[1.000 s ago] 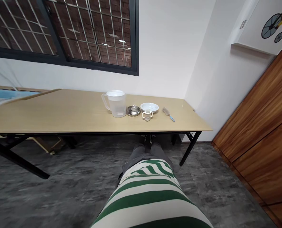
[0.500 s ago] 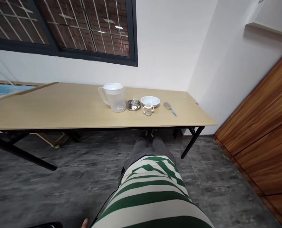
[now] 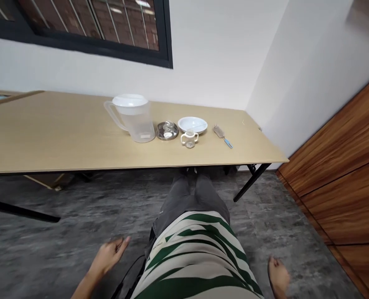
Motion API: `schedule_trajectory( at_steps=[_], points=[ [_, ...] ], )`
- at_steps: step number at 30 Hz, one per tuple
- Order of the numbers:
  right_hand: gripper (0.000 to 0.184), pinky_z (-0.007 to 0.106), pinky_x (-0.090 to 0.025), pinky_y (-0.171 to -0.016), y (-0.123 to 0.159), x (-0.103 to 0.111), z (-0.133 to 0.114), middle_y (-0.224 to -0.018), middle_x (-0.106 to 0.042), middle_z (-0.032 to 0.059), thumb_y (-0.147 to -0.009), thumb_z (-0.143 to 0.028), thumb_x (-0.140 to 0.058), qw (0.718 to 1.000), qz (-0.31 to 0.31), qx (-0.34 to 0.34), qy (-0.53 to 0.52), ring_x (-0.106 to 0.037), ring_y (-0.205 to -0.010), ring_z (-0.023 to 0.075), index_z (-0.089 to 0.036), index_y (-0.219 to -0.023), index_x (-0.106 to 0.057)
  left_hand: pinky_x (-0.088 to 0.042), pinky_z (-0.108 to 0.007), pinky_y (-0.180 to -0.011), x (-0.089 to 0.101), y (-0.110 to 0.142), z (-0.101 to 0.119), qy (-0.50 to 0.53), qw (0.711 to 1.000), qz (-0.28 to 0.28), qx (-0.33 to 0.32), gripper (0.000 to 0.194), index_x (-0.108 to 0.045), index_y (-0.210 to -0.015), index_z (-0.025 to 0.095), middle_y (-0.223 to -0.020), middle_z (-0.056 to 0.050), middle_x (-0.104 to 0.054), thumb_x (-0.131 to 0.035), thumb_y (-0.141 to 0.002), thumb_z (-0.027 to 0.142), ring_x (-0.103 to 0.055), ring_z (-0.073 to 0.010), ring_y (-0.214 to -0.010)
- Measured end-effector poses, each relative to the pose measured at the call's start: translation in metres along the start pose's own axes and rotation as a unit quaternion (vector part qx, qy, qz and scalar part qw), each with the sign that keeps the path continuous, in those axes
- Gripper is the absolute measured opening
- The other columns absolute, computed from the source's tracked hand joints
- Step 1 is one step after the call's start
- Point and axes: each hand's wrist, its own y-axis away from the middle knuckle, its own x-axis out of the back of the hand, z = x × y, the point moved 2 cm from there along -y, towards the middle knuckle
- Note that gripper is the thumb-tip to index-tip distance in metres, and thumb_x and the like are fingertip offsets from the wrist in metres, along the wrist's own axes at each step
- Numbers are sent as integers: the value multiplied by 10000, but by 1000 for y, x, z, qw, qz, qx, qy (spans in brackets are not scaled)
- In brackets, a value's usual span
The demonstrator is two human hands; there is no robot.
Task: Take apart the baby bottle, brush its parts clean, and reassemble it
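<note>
My left hand (image 3: 108,254) is low at the left of my body, above the floor and short of the table. Its thumb stands apart from loosely bent fingers, and nothing is in it. At the lower right, my right hand (image 3: 278,275) is slightly blurred, its fingers loosely bent with no object visible in them. Both are apart from everything on the table. There stand a clear lidded pitcher (image 3: 137,122), a round metal dish (image 3: 162,136) with small clear items, a white bowl (image 3: 187,122), a two-handled clear cup (image 3: 189,143) and a brush-like tool with a blue handle (image 3: 228,143).
The light wooden table (image 3: 78,141) runs across in front of me, its black folding leg (image 3: 249,185) at the right. A white wall and a barred window (image 3: 109,25) lie behind it. Wood panelling (image 3: 336,174) stands to the right. A black cable (image 3: 126,274) hangs by my left side.
Both my hands have come into view from below; half a second ago only a fingertip of the left showed. The view has tilted down and moved nearer the table. The tabletop items have not been moved.
</note>
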Motion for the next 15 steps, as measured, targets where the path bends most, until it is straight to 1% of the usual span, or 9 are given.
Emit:
schedule_trajectory(
  at_steps=[1, 2, 3, 4, 7, 9, 11, 13, 15],
  points=[
    [487, 226, -218, -337, -10, -17, 4, -386, -358, -21, -921, -394, -520, 1000, -8, 12, 1, -336, -239, 143, -196, -477, -497, -310, -234, -449, 0, -16, 2, 9, 1000, 7, -25, 449, -298, -466, 200, -380, 11, -369, -439, -861, 360, -455, -158, -352],
    [489, 225, -202, -337, -21, -34, 6, -370, -343, -14, -919, -360, -490, 999, -19, 26, -1, -337, -228, 153, -192, -460, -476, -312, -233, -463, -1, -33, 3, 19, 999, 10, -44, 433, -321, -476, 201, -400, 17, -375, -466, -849, 367, -447, -147, -368],
    [455, 225, -220, -345, -35, -53, 5, -385, -377, -5, -916, -326, -480, 999, -32, 41, -3, -390, -253, 163, -192, -481, -492, -313, -232, -473, -2, -50, 6, 30, 997, 12, -65, 421, -342, -481, 201, -416, 21, -380, -490, -836, 373, -437, -137, -384],
    [443, 222, -253, -363, -50, -73, 2, -398, -388, -9, -913, -297, -492, 997, -46, 59, -11, -413, -281, 148, -183, -485, -473, -312, -232, -477, -3, -68, 9, 43, 995, 18, -86, 406, -357, -487, 203, -428, 24, -382, -506, -825, 371, -419, -128, -394],
    [490, 220, -263, -413, -101, -131, -24, -418, -312, -46, -928, -228, -521, 993, -52, 99, -37, -329, -339, 81, -176, -478, -335, -281, -245, -460, -10, -116, 24, 80, 985, 62, -139, 425, -329, -478, 212, -430, 32, -335, -522, -820, 374, -349, -119, -401],
    [515, 243, -244, -442, -134, -166, -55, -442, -260, -65, -940, -188, -528, 991, -31, 117, -60, -264, -386, 68, -189, -502, -256, -262, -258, -450, -14, -140, 39, 105, 974, 107, -168, 469, -283, -469, 219, -419, 35, -292, -505, -844, 393, -317, -120, -399],
    [525, 268, -239, -476, -160, -193, -96, -470, -231, -71, -933, -147, -547, 987, -10, 135, -92, -249, -425, 71, -197, -530, -214, -260, -268, -446, -15, -158, 59, 128, 961, 153, -193, 501, -251, -472, 226, -415, 38, -264, -475, -879, 413, -305, -122, -397],
    [530, 294, -222, -501, -180, -209, -144, -495, -212, -71, -914, -107, -567, 981, 19, 143, -126, -252, -454, 79, -202, -554, -189, -236, -278, -431, -9, -172, 78, 149, 945, 200, -211, 508, -239, -484, 229, -415, 40, -248, -437, -919, 403, -282, -121, -388],
    [529, 309, -201, -510, -195, -217, -191, -511, -199, -71, -898, -60, -574, 974, 51, 150, -163, -249, -469, 86, -204, -580, -178, -266, -277, -436, 4, -187, 95, 167, 930, 244, -220, 488, -266, -505, 228, -429, 31, -286, -419, -952, 352, -317, -123, -399]
  ],
)
